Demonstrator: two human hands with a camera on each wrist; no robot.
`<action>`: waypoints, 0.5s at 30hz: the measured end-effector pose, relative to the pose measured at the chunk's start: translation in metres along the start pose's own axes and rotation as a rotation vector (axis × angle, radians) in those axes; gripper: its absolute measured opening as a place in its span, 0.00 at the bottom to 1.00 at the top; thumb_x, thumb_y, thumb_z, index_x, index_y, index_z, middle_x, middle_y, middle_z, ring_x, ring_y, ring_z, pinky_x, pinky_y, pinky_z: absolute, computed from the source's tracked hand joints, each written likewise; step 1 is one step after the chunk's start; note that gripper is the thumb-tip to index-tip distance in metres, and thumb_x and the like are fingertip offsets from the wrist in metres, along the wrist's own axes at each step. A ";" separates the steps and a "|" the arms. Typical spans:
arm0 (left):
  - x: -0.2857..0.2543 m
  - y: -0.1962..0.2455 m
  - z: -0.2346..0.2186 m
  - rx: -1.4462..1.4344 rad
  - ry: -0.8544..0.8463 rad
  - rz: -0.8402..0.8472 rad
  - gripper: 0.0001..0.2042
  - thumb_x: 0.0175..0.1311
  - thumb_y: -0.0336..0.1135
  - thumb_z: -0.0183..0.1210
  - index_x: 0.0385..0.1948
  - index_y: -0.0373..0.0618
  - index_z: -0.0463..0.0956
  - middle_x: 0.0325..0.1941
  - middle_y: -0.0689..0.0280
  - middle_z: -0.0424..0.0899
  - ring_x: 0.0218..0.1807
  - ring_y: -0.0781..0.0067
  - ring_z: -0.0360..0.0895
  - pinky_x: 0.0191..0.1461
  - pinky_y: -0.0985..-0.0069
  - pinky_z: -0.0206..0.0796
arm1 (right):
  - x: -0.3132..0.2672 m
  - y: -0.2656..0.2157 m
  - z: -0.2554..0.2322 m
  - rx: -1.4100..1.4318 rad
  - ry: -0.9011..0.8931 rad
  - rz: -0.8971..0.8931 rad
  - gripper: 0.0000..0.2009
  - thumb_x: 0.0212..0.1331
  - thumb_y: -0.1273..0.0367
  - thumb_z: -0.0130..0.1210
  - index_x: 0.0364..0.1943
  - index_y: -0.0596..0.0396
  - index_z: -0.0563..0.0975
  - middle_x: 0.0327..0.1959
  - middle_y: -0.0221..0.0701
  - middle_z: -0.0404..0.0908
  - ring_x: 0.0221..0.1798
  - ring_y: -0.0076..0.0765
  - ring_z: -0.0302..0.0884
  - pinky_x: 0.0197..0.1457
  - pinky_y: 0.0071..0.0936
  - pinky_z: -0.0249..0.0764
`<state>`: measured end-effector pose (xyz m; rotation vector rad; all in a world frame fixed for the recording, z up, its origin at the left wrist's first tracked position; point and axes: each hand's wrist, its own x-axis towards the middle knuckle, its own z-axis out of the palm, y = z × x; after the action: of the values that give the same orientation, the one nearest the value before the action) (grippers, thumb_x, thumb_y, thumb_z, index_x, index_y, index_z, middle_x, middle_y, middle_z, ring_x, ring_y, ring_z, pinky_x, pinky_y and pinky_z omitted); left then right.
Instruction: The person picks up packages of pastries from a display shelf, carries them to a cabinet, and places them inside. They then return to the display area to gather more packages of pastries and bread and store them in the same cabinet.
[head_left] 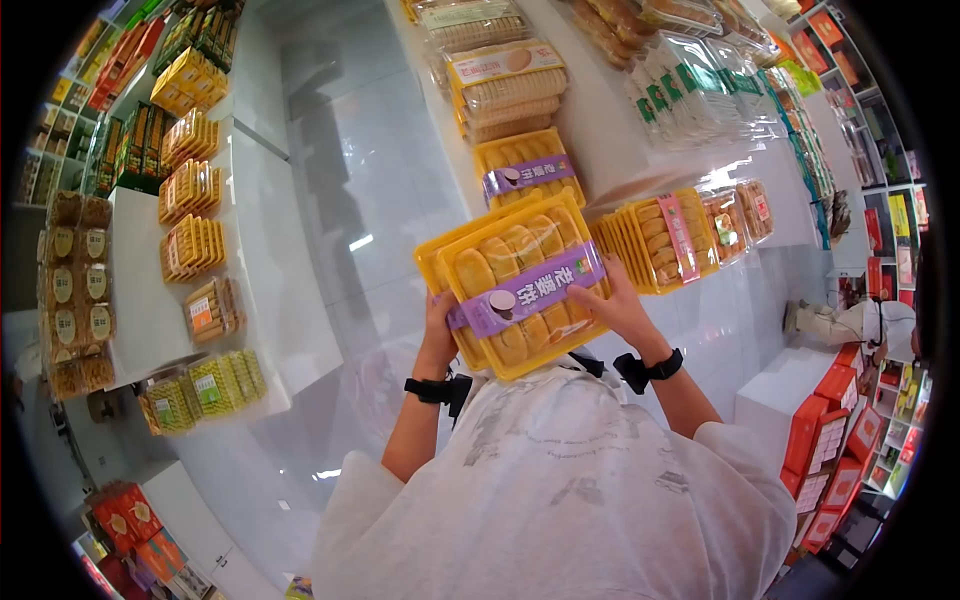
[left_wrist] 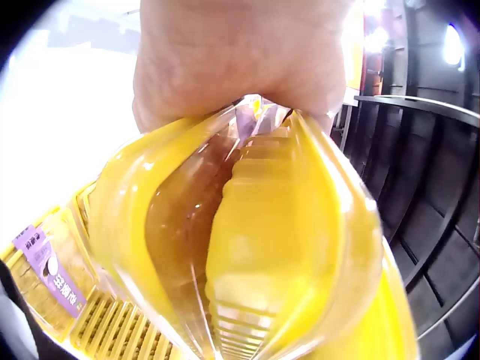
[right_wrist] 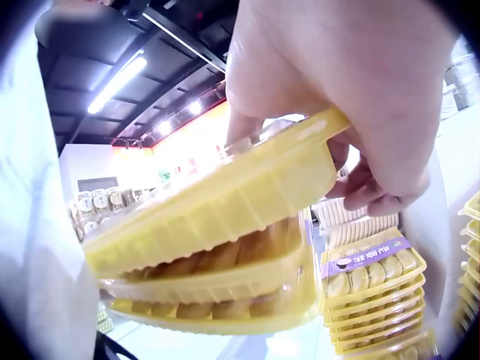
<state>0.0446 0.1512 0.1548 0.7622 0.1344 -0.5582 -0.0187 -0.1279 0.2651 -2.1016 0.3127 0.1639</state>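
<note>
Several yellow trays of round pastries in clear wrap with a purple label are held in front of the chest, one on another. The left hand grips their left edge; in the left wrist view that hand lies over the wrapped tray ends. The right hand grips the right edge, its thumb on the top pack. In the right wrist view the right hand pinches the upper tray, and the lower trays fan apart beneath it.
A stack of purple-labelled packs stands on the white display table just beyond. Pink-labelled packs are to its right. More snacks line a white counter at left. Red boxes stand at right, near another person.
</note>
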 end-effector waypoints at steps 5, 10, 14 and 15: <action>0.000 -0.018 -0.010 -0.034 -0.001 0.040 0.25 0.72 0.48 0.51 0.66 0.48 0.59 0.61 0.64 0.73 0.59 0.70 0.75 0.61 0.70 0.70 | -0.005 0.003 0.021 0.361 -0.088 0.118 0.40 0.57 0.59 0.68 0.67 0.61 0.57 0.62 0.41 0.67 0.67 0.34 0.63 0.69 0.32 0.61; 0.004 -0.014 -0.011 0.019 0.013 0.005 0.28 0.74 0.56 0.44 0.68 0.49 0.57 0.65 0.65 0.70 0.65 0.71 0.69 0.68 0.69 0.63 | 0.000 0.007 0.014 0.403 -0.214 0.111 0.42 0.58 0.59 0.67 0.69 0.59 0.52 0.60 0.43 0.68 0.65 0.36 0.64 0.70 0.34 0.61; -0.001 -0.007 -0.006 0.068 -0.014 -0.052 0.32 0.73 0.61 0.40 0.70 0.49 0.55 0.68 0.65 0.67 0.69 0.70 0.64 0.72 0.68 0.57 | 0.002 0.016 0.017 0.320 -0.199 0.003 0.42 0.57 0.59 0.67 0.69 0.58 0.53 0.61 0.42 0.68 0.65 0.37 0.65 0.70 0.35 0.60; -0.001 -0.006 -0.005 0.067 -0.014 -0.051 0.32 0.73 0.61 0.40 0.70 0.49 0.55 0.68 0.65 0.67 0.69 0.70 0.64 0.72 0.68 0.57 | 0.003 0.018 0.017 0.274 -0.186 -0.023 0.42 0.57 0.59 0.67 0.69 0.58 0.54 0.61 0.42 0.69 0.65 0.37 0.65 0.70 0.36 0.60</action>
<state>0.0408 0.1513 0.1475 0.8218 0.1228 -0.6190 -0.0212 -0.1223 0.2410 -1.8034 0.1870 0.2849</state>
